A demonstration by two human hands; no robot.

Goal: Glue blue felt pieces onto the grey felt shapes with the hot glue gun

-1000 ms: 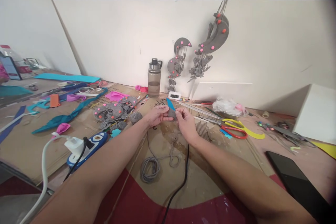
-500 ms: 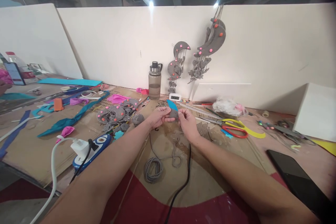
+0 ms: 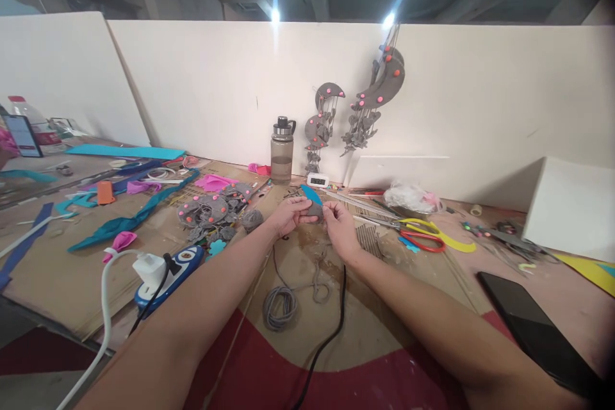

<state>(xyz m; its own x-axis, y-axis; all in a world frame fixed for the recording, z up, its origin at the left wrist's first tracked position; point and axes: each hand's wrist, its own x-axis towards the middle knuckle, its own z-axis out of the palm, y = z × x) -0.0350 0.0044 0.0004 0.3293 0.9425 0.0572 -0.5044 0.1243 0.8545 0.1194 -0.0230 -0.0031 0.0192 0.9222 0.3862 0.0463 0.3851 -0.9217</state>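
Note:
My left hand [image 3: 289, 216] pinches the left side of a small grey felt piece [image 3: 314, 210] above the cardboard. On its right side, the fingers of my right hand [image 3: 337, 221] are closed on the same piece. A pointed blue felt piece [image 3: 311, 194] sticks up from the grey one, between my hands. Below them lies a coil of grey yarn [image 3: 280, 309], its strand running up toward my hands. A ball of grey yarn [image 3: 252, 220] rests left of my left hand.
A bottle [image 3: 282, 152] and a small white clock [image 3: 318, 180] stand behind my hands. Scissors [image 3: 423, 235] and a phone [image 3: 533, 327] lie right. Left are grey felt ornaments [image 3: 211, 208] and a blue power strip [image 3: 186, 262]. A black cable [image 3: 331, 339] crosses the front.
The view has shifted slightly, so most things on the right appear further left. Both hands keep their hold on the grey felt, with the blue piece leaning a little more to the left.

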